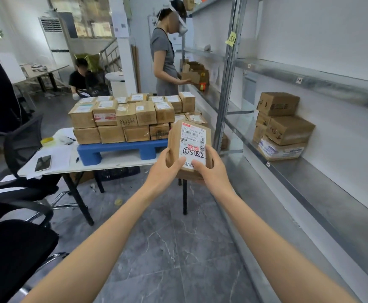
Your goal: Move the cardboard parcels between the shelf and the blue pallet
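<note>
Grey marbled floor tiles [178,248] spread beneath us in a storeroom. At far left stand black mesh office chairs [23,138], and just beside them a white folding table [121,162] carries a smartphone [43,163] lying face up near its left end. Further right on the same table sits the blue pallet [121,147], loaded with stacked parcels [126,119] in two layers, most of them with white labels on top. Behind the table a seated person in black [79,78] bends forward, and a standing person in grey [163,62] holds a box at the far shelving. In the middle we hold a small cardboard parcel [189,147] upright in the air, in front of the pallet's right end and clear of the table. Our left hand [167,167] grips its lower left edge with the thumb on the front, and our right hand [209,169] grips the lower right edge, thumb pressed on the white shipping label with its handwritten black digits. To the right runs the metal shelf [331,204], and on its lower deck a pile of boxes [288,130] stands against the white wall. A yellow note [230,39] is stuck to the shelf upright.
</note>
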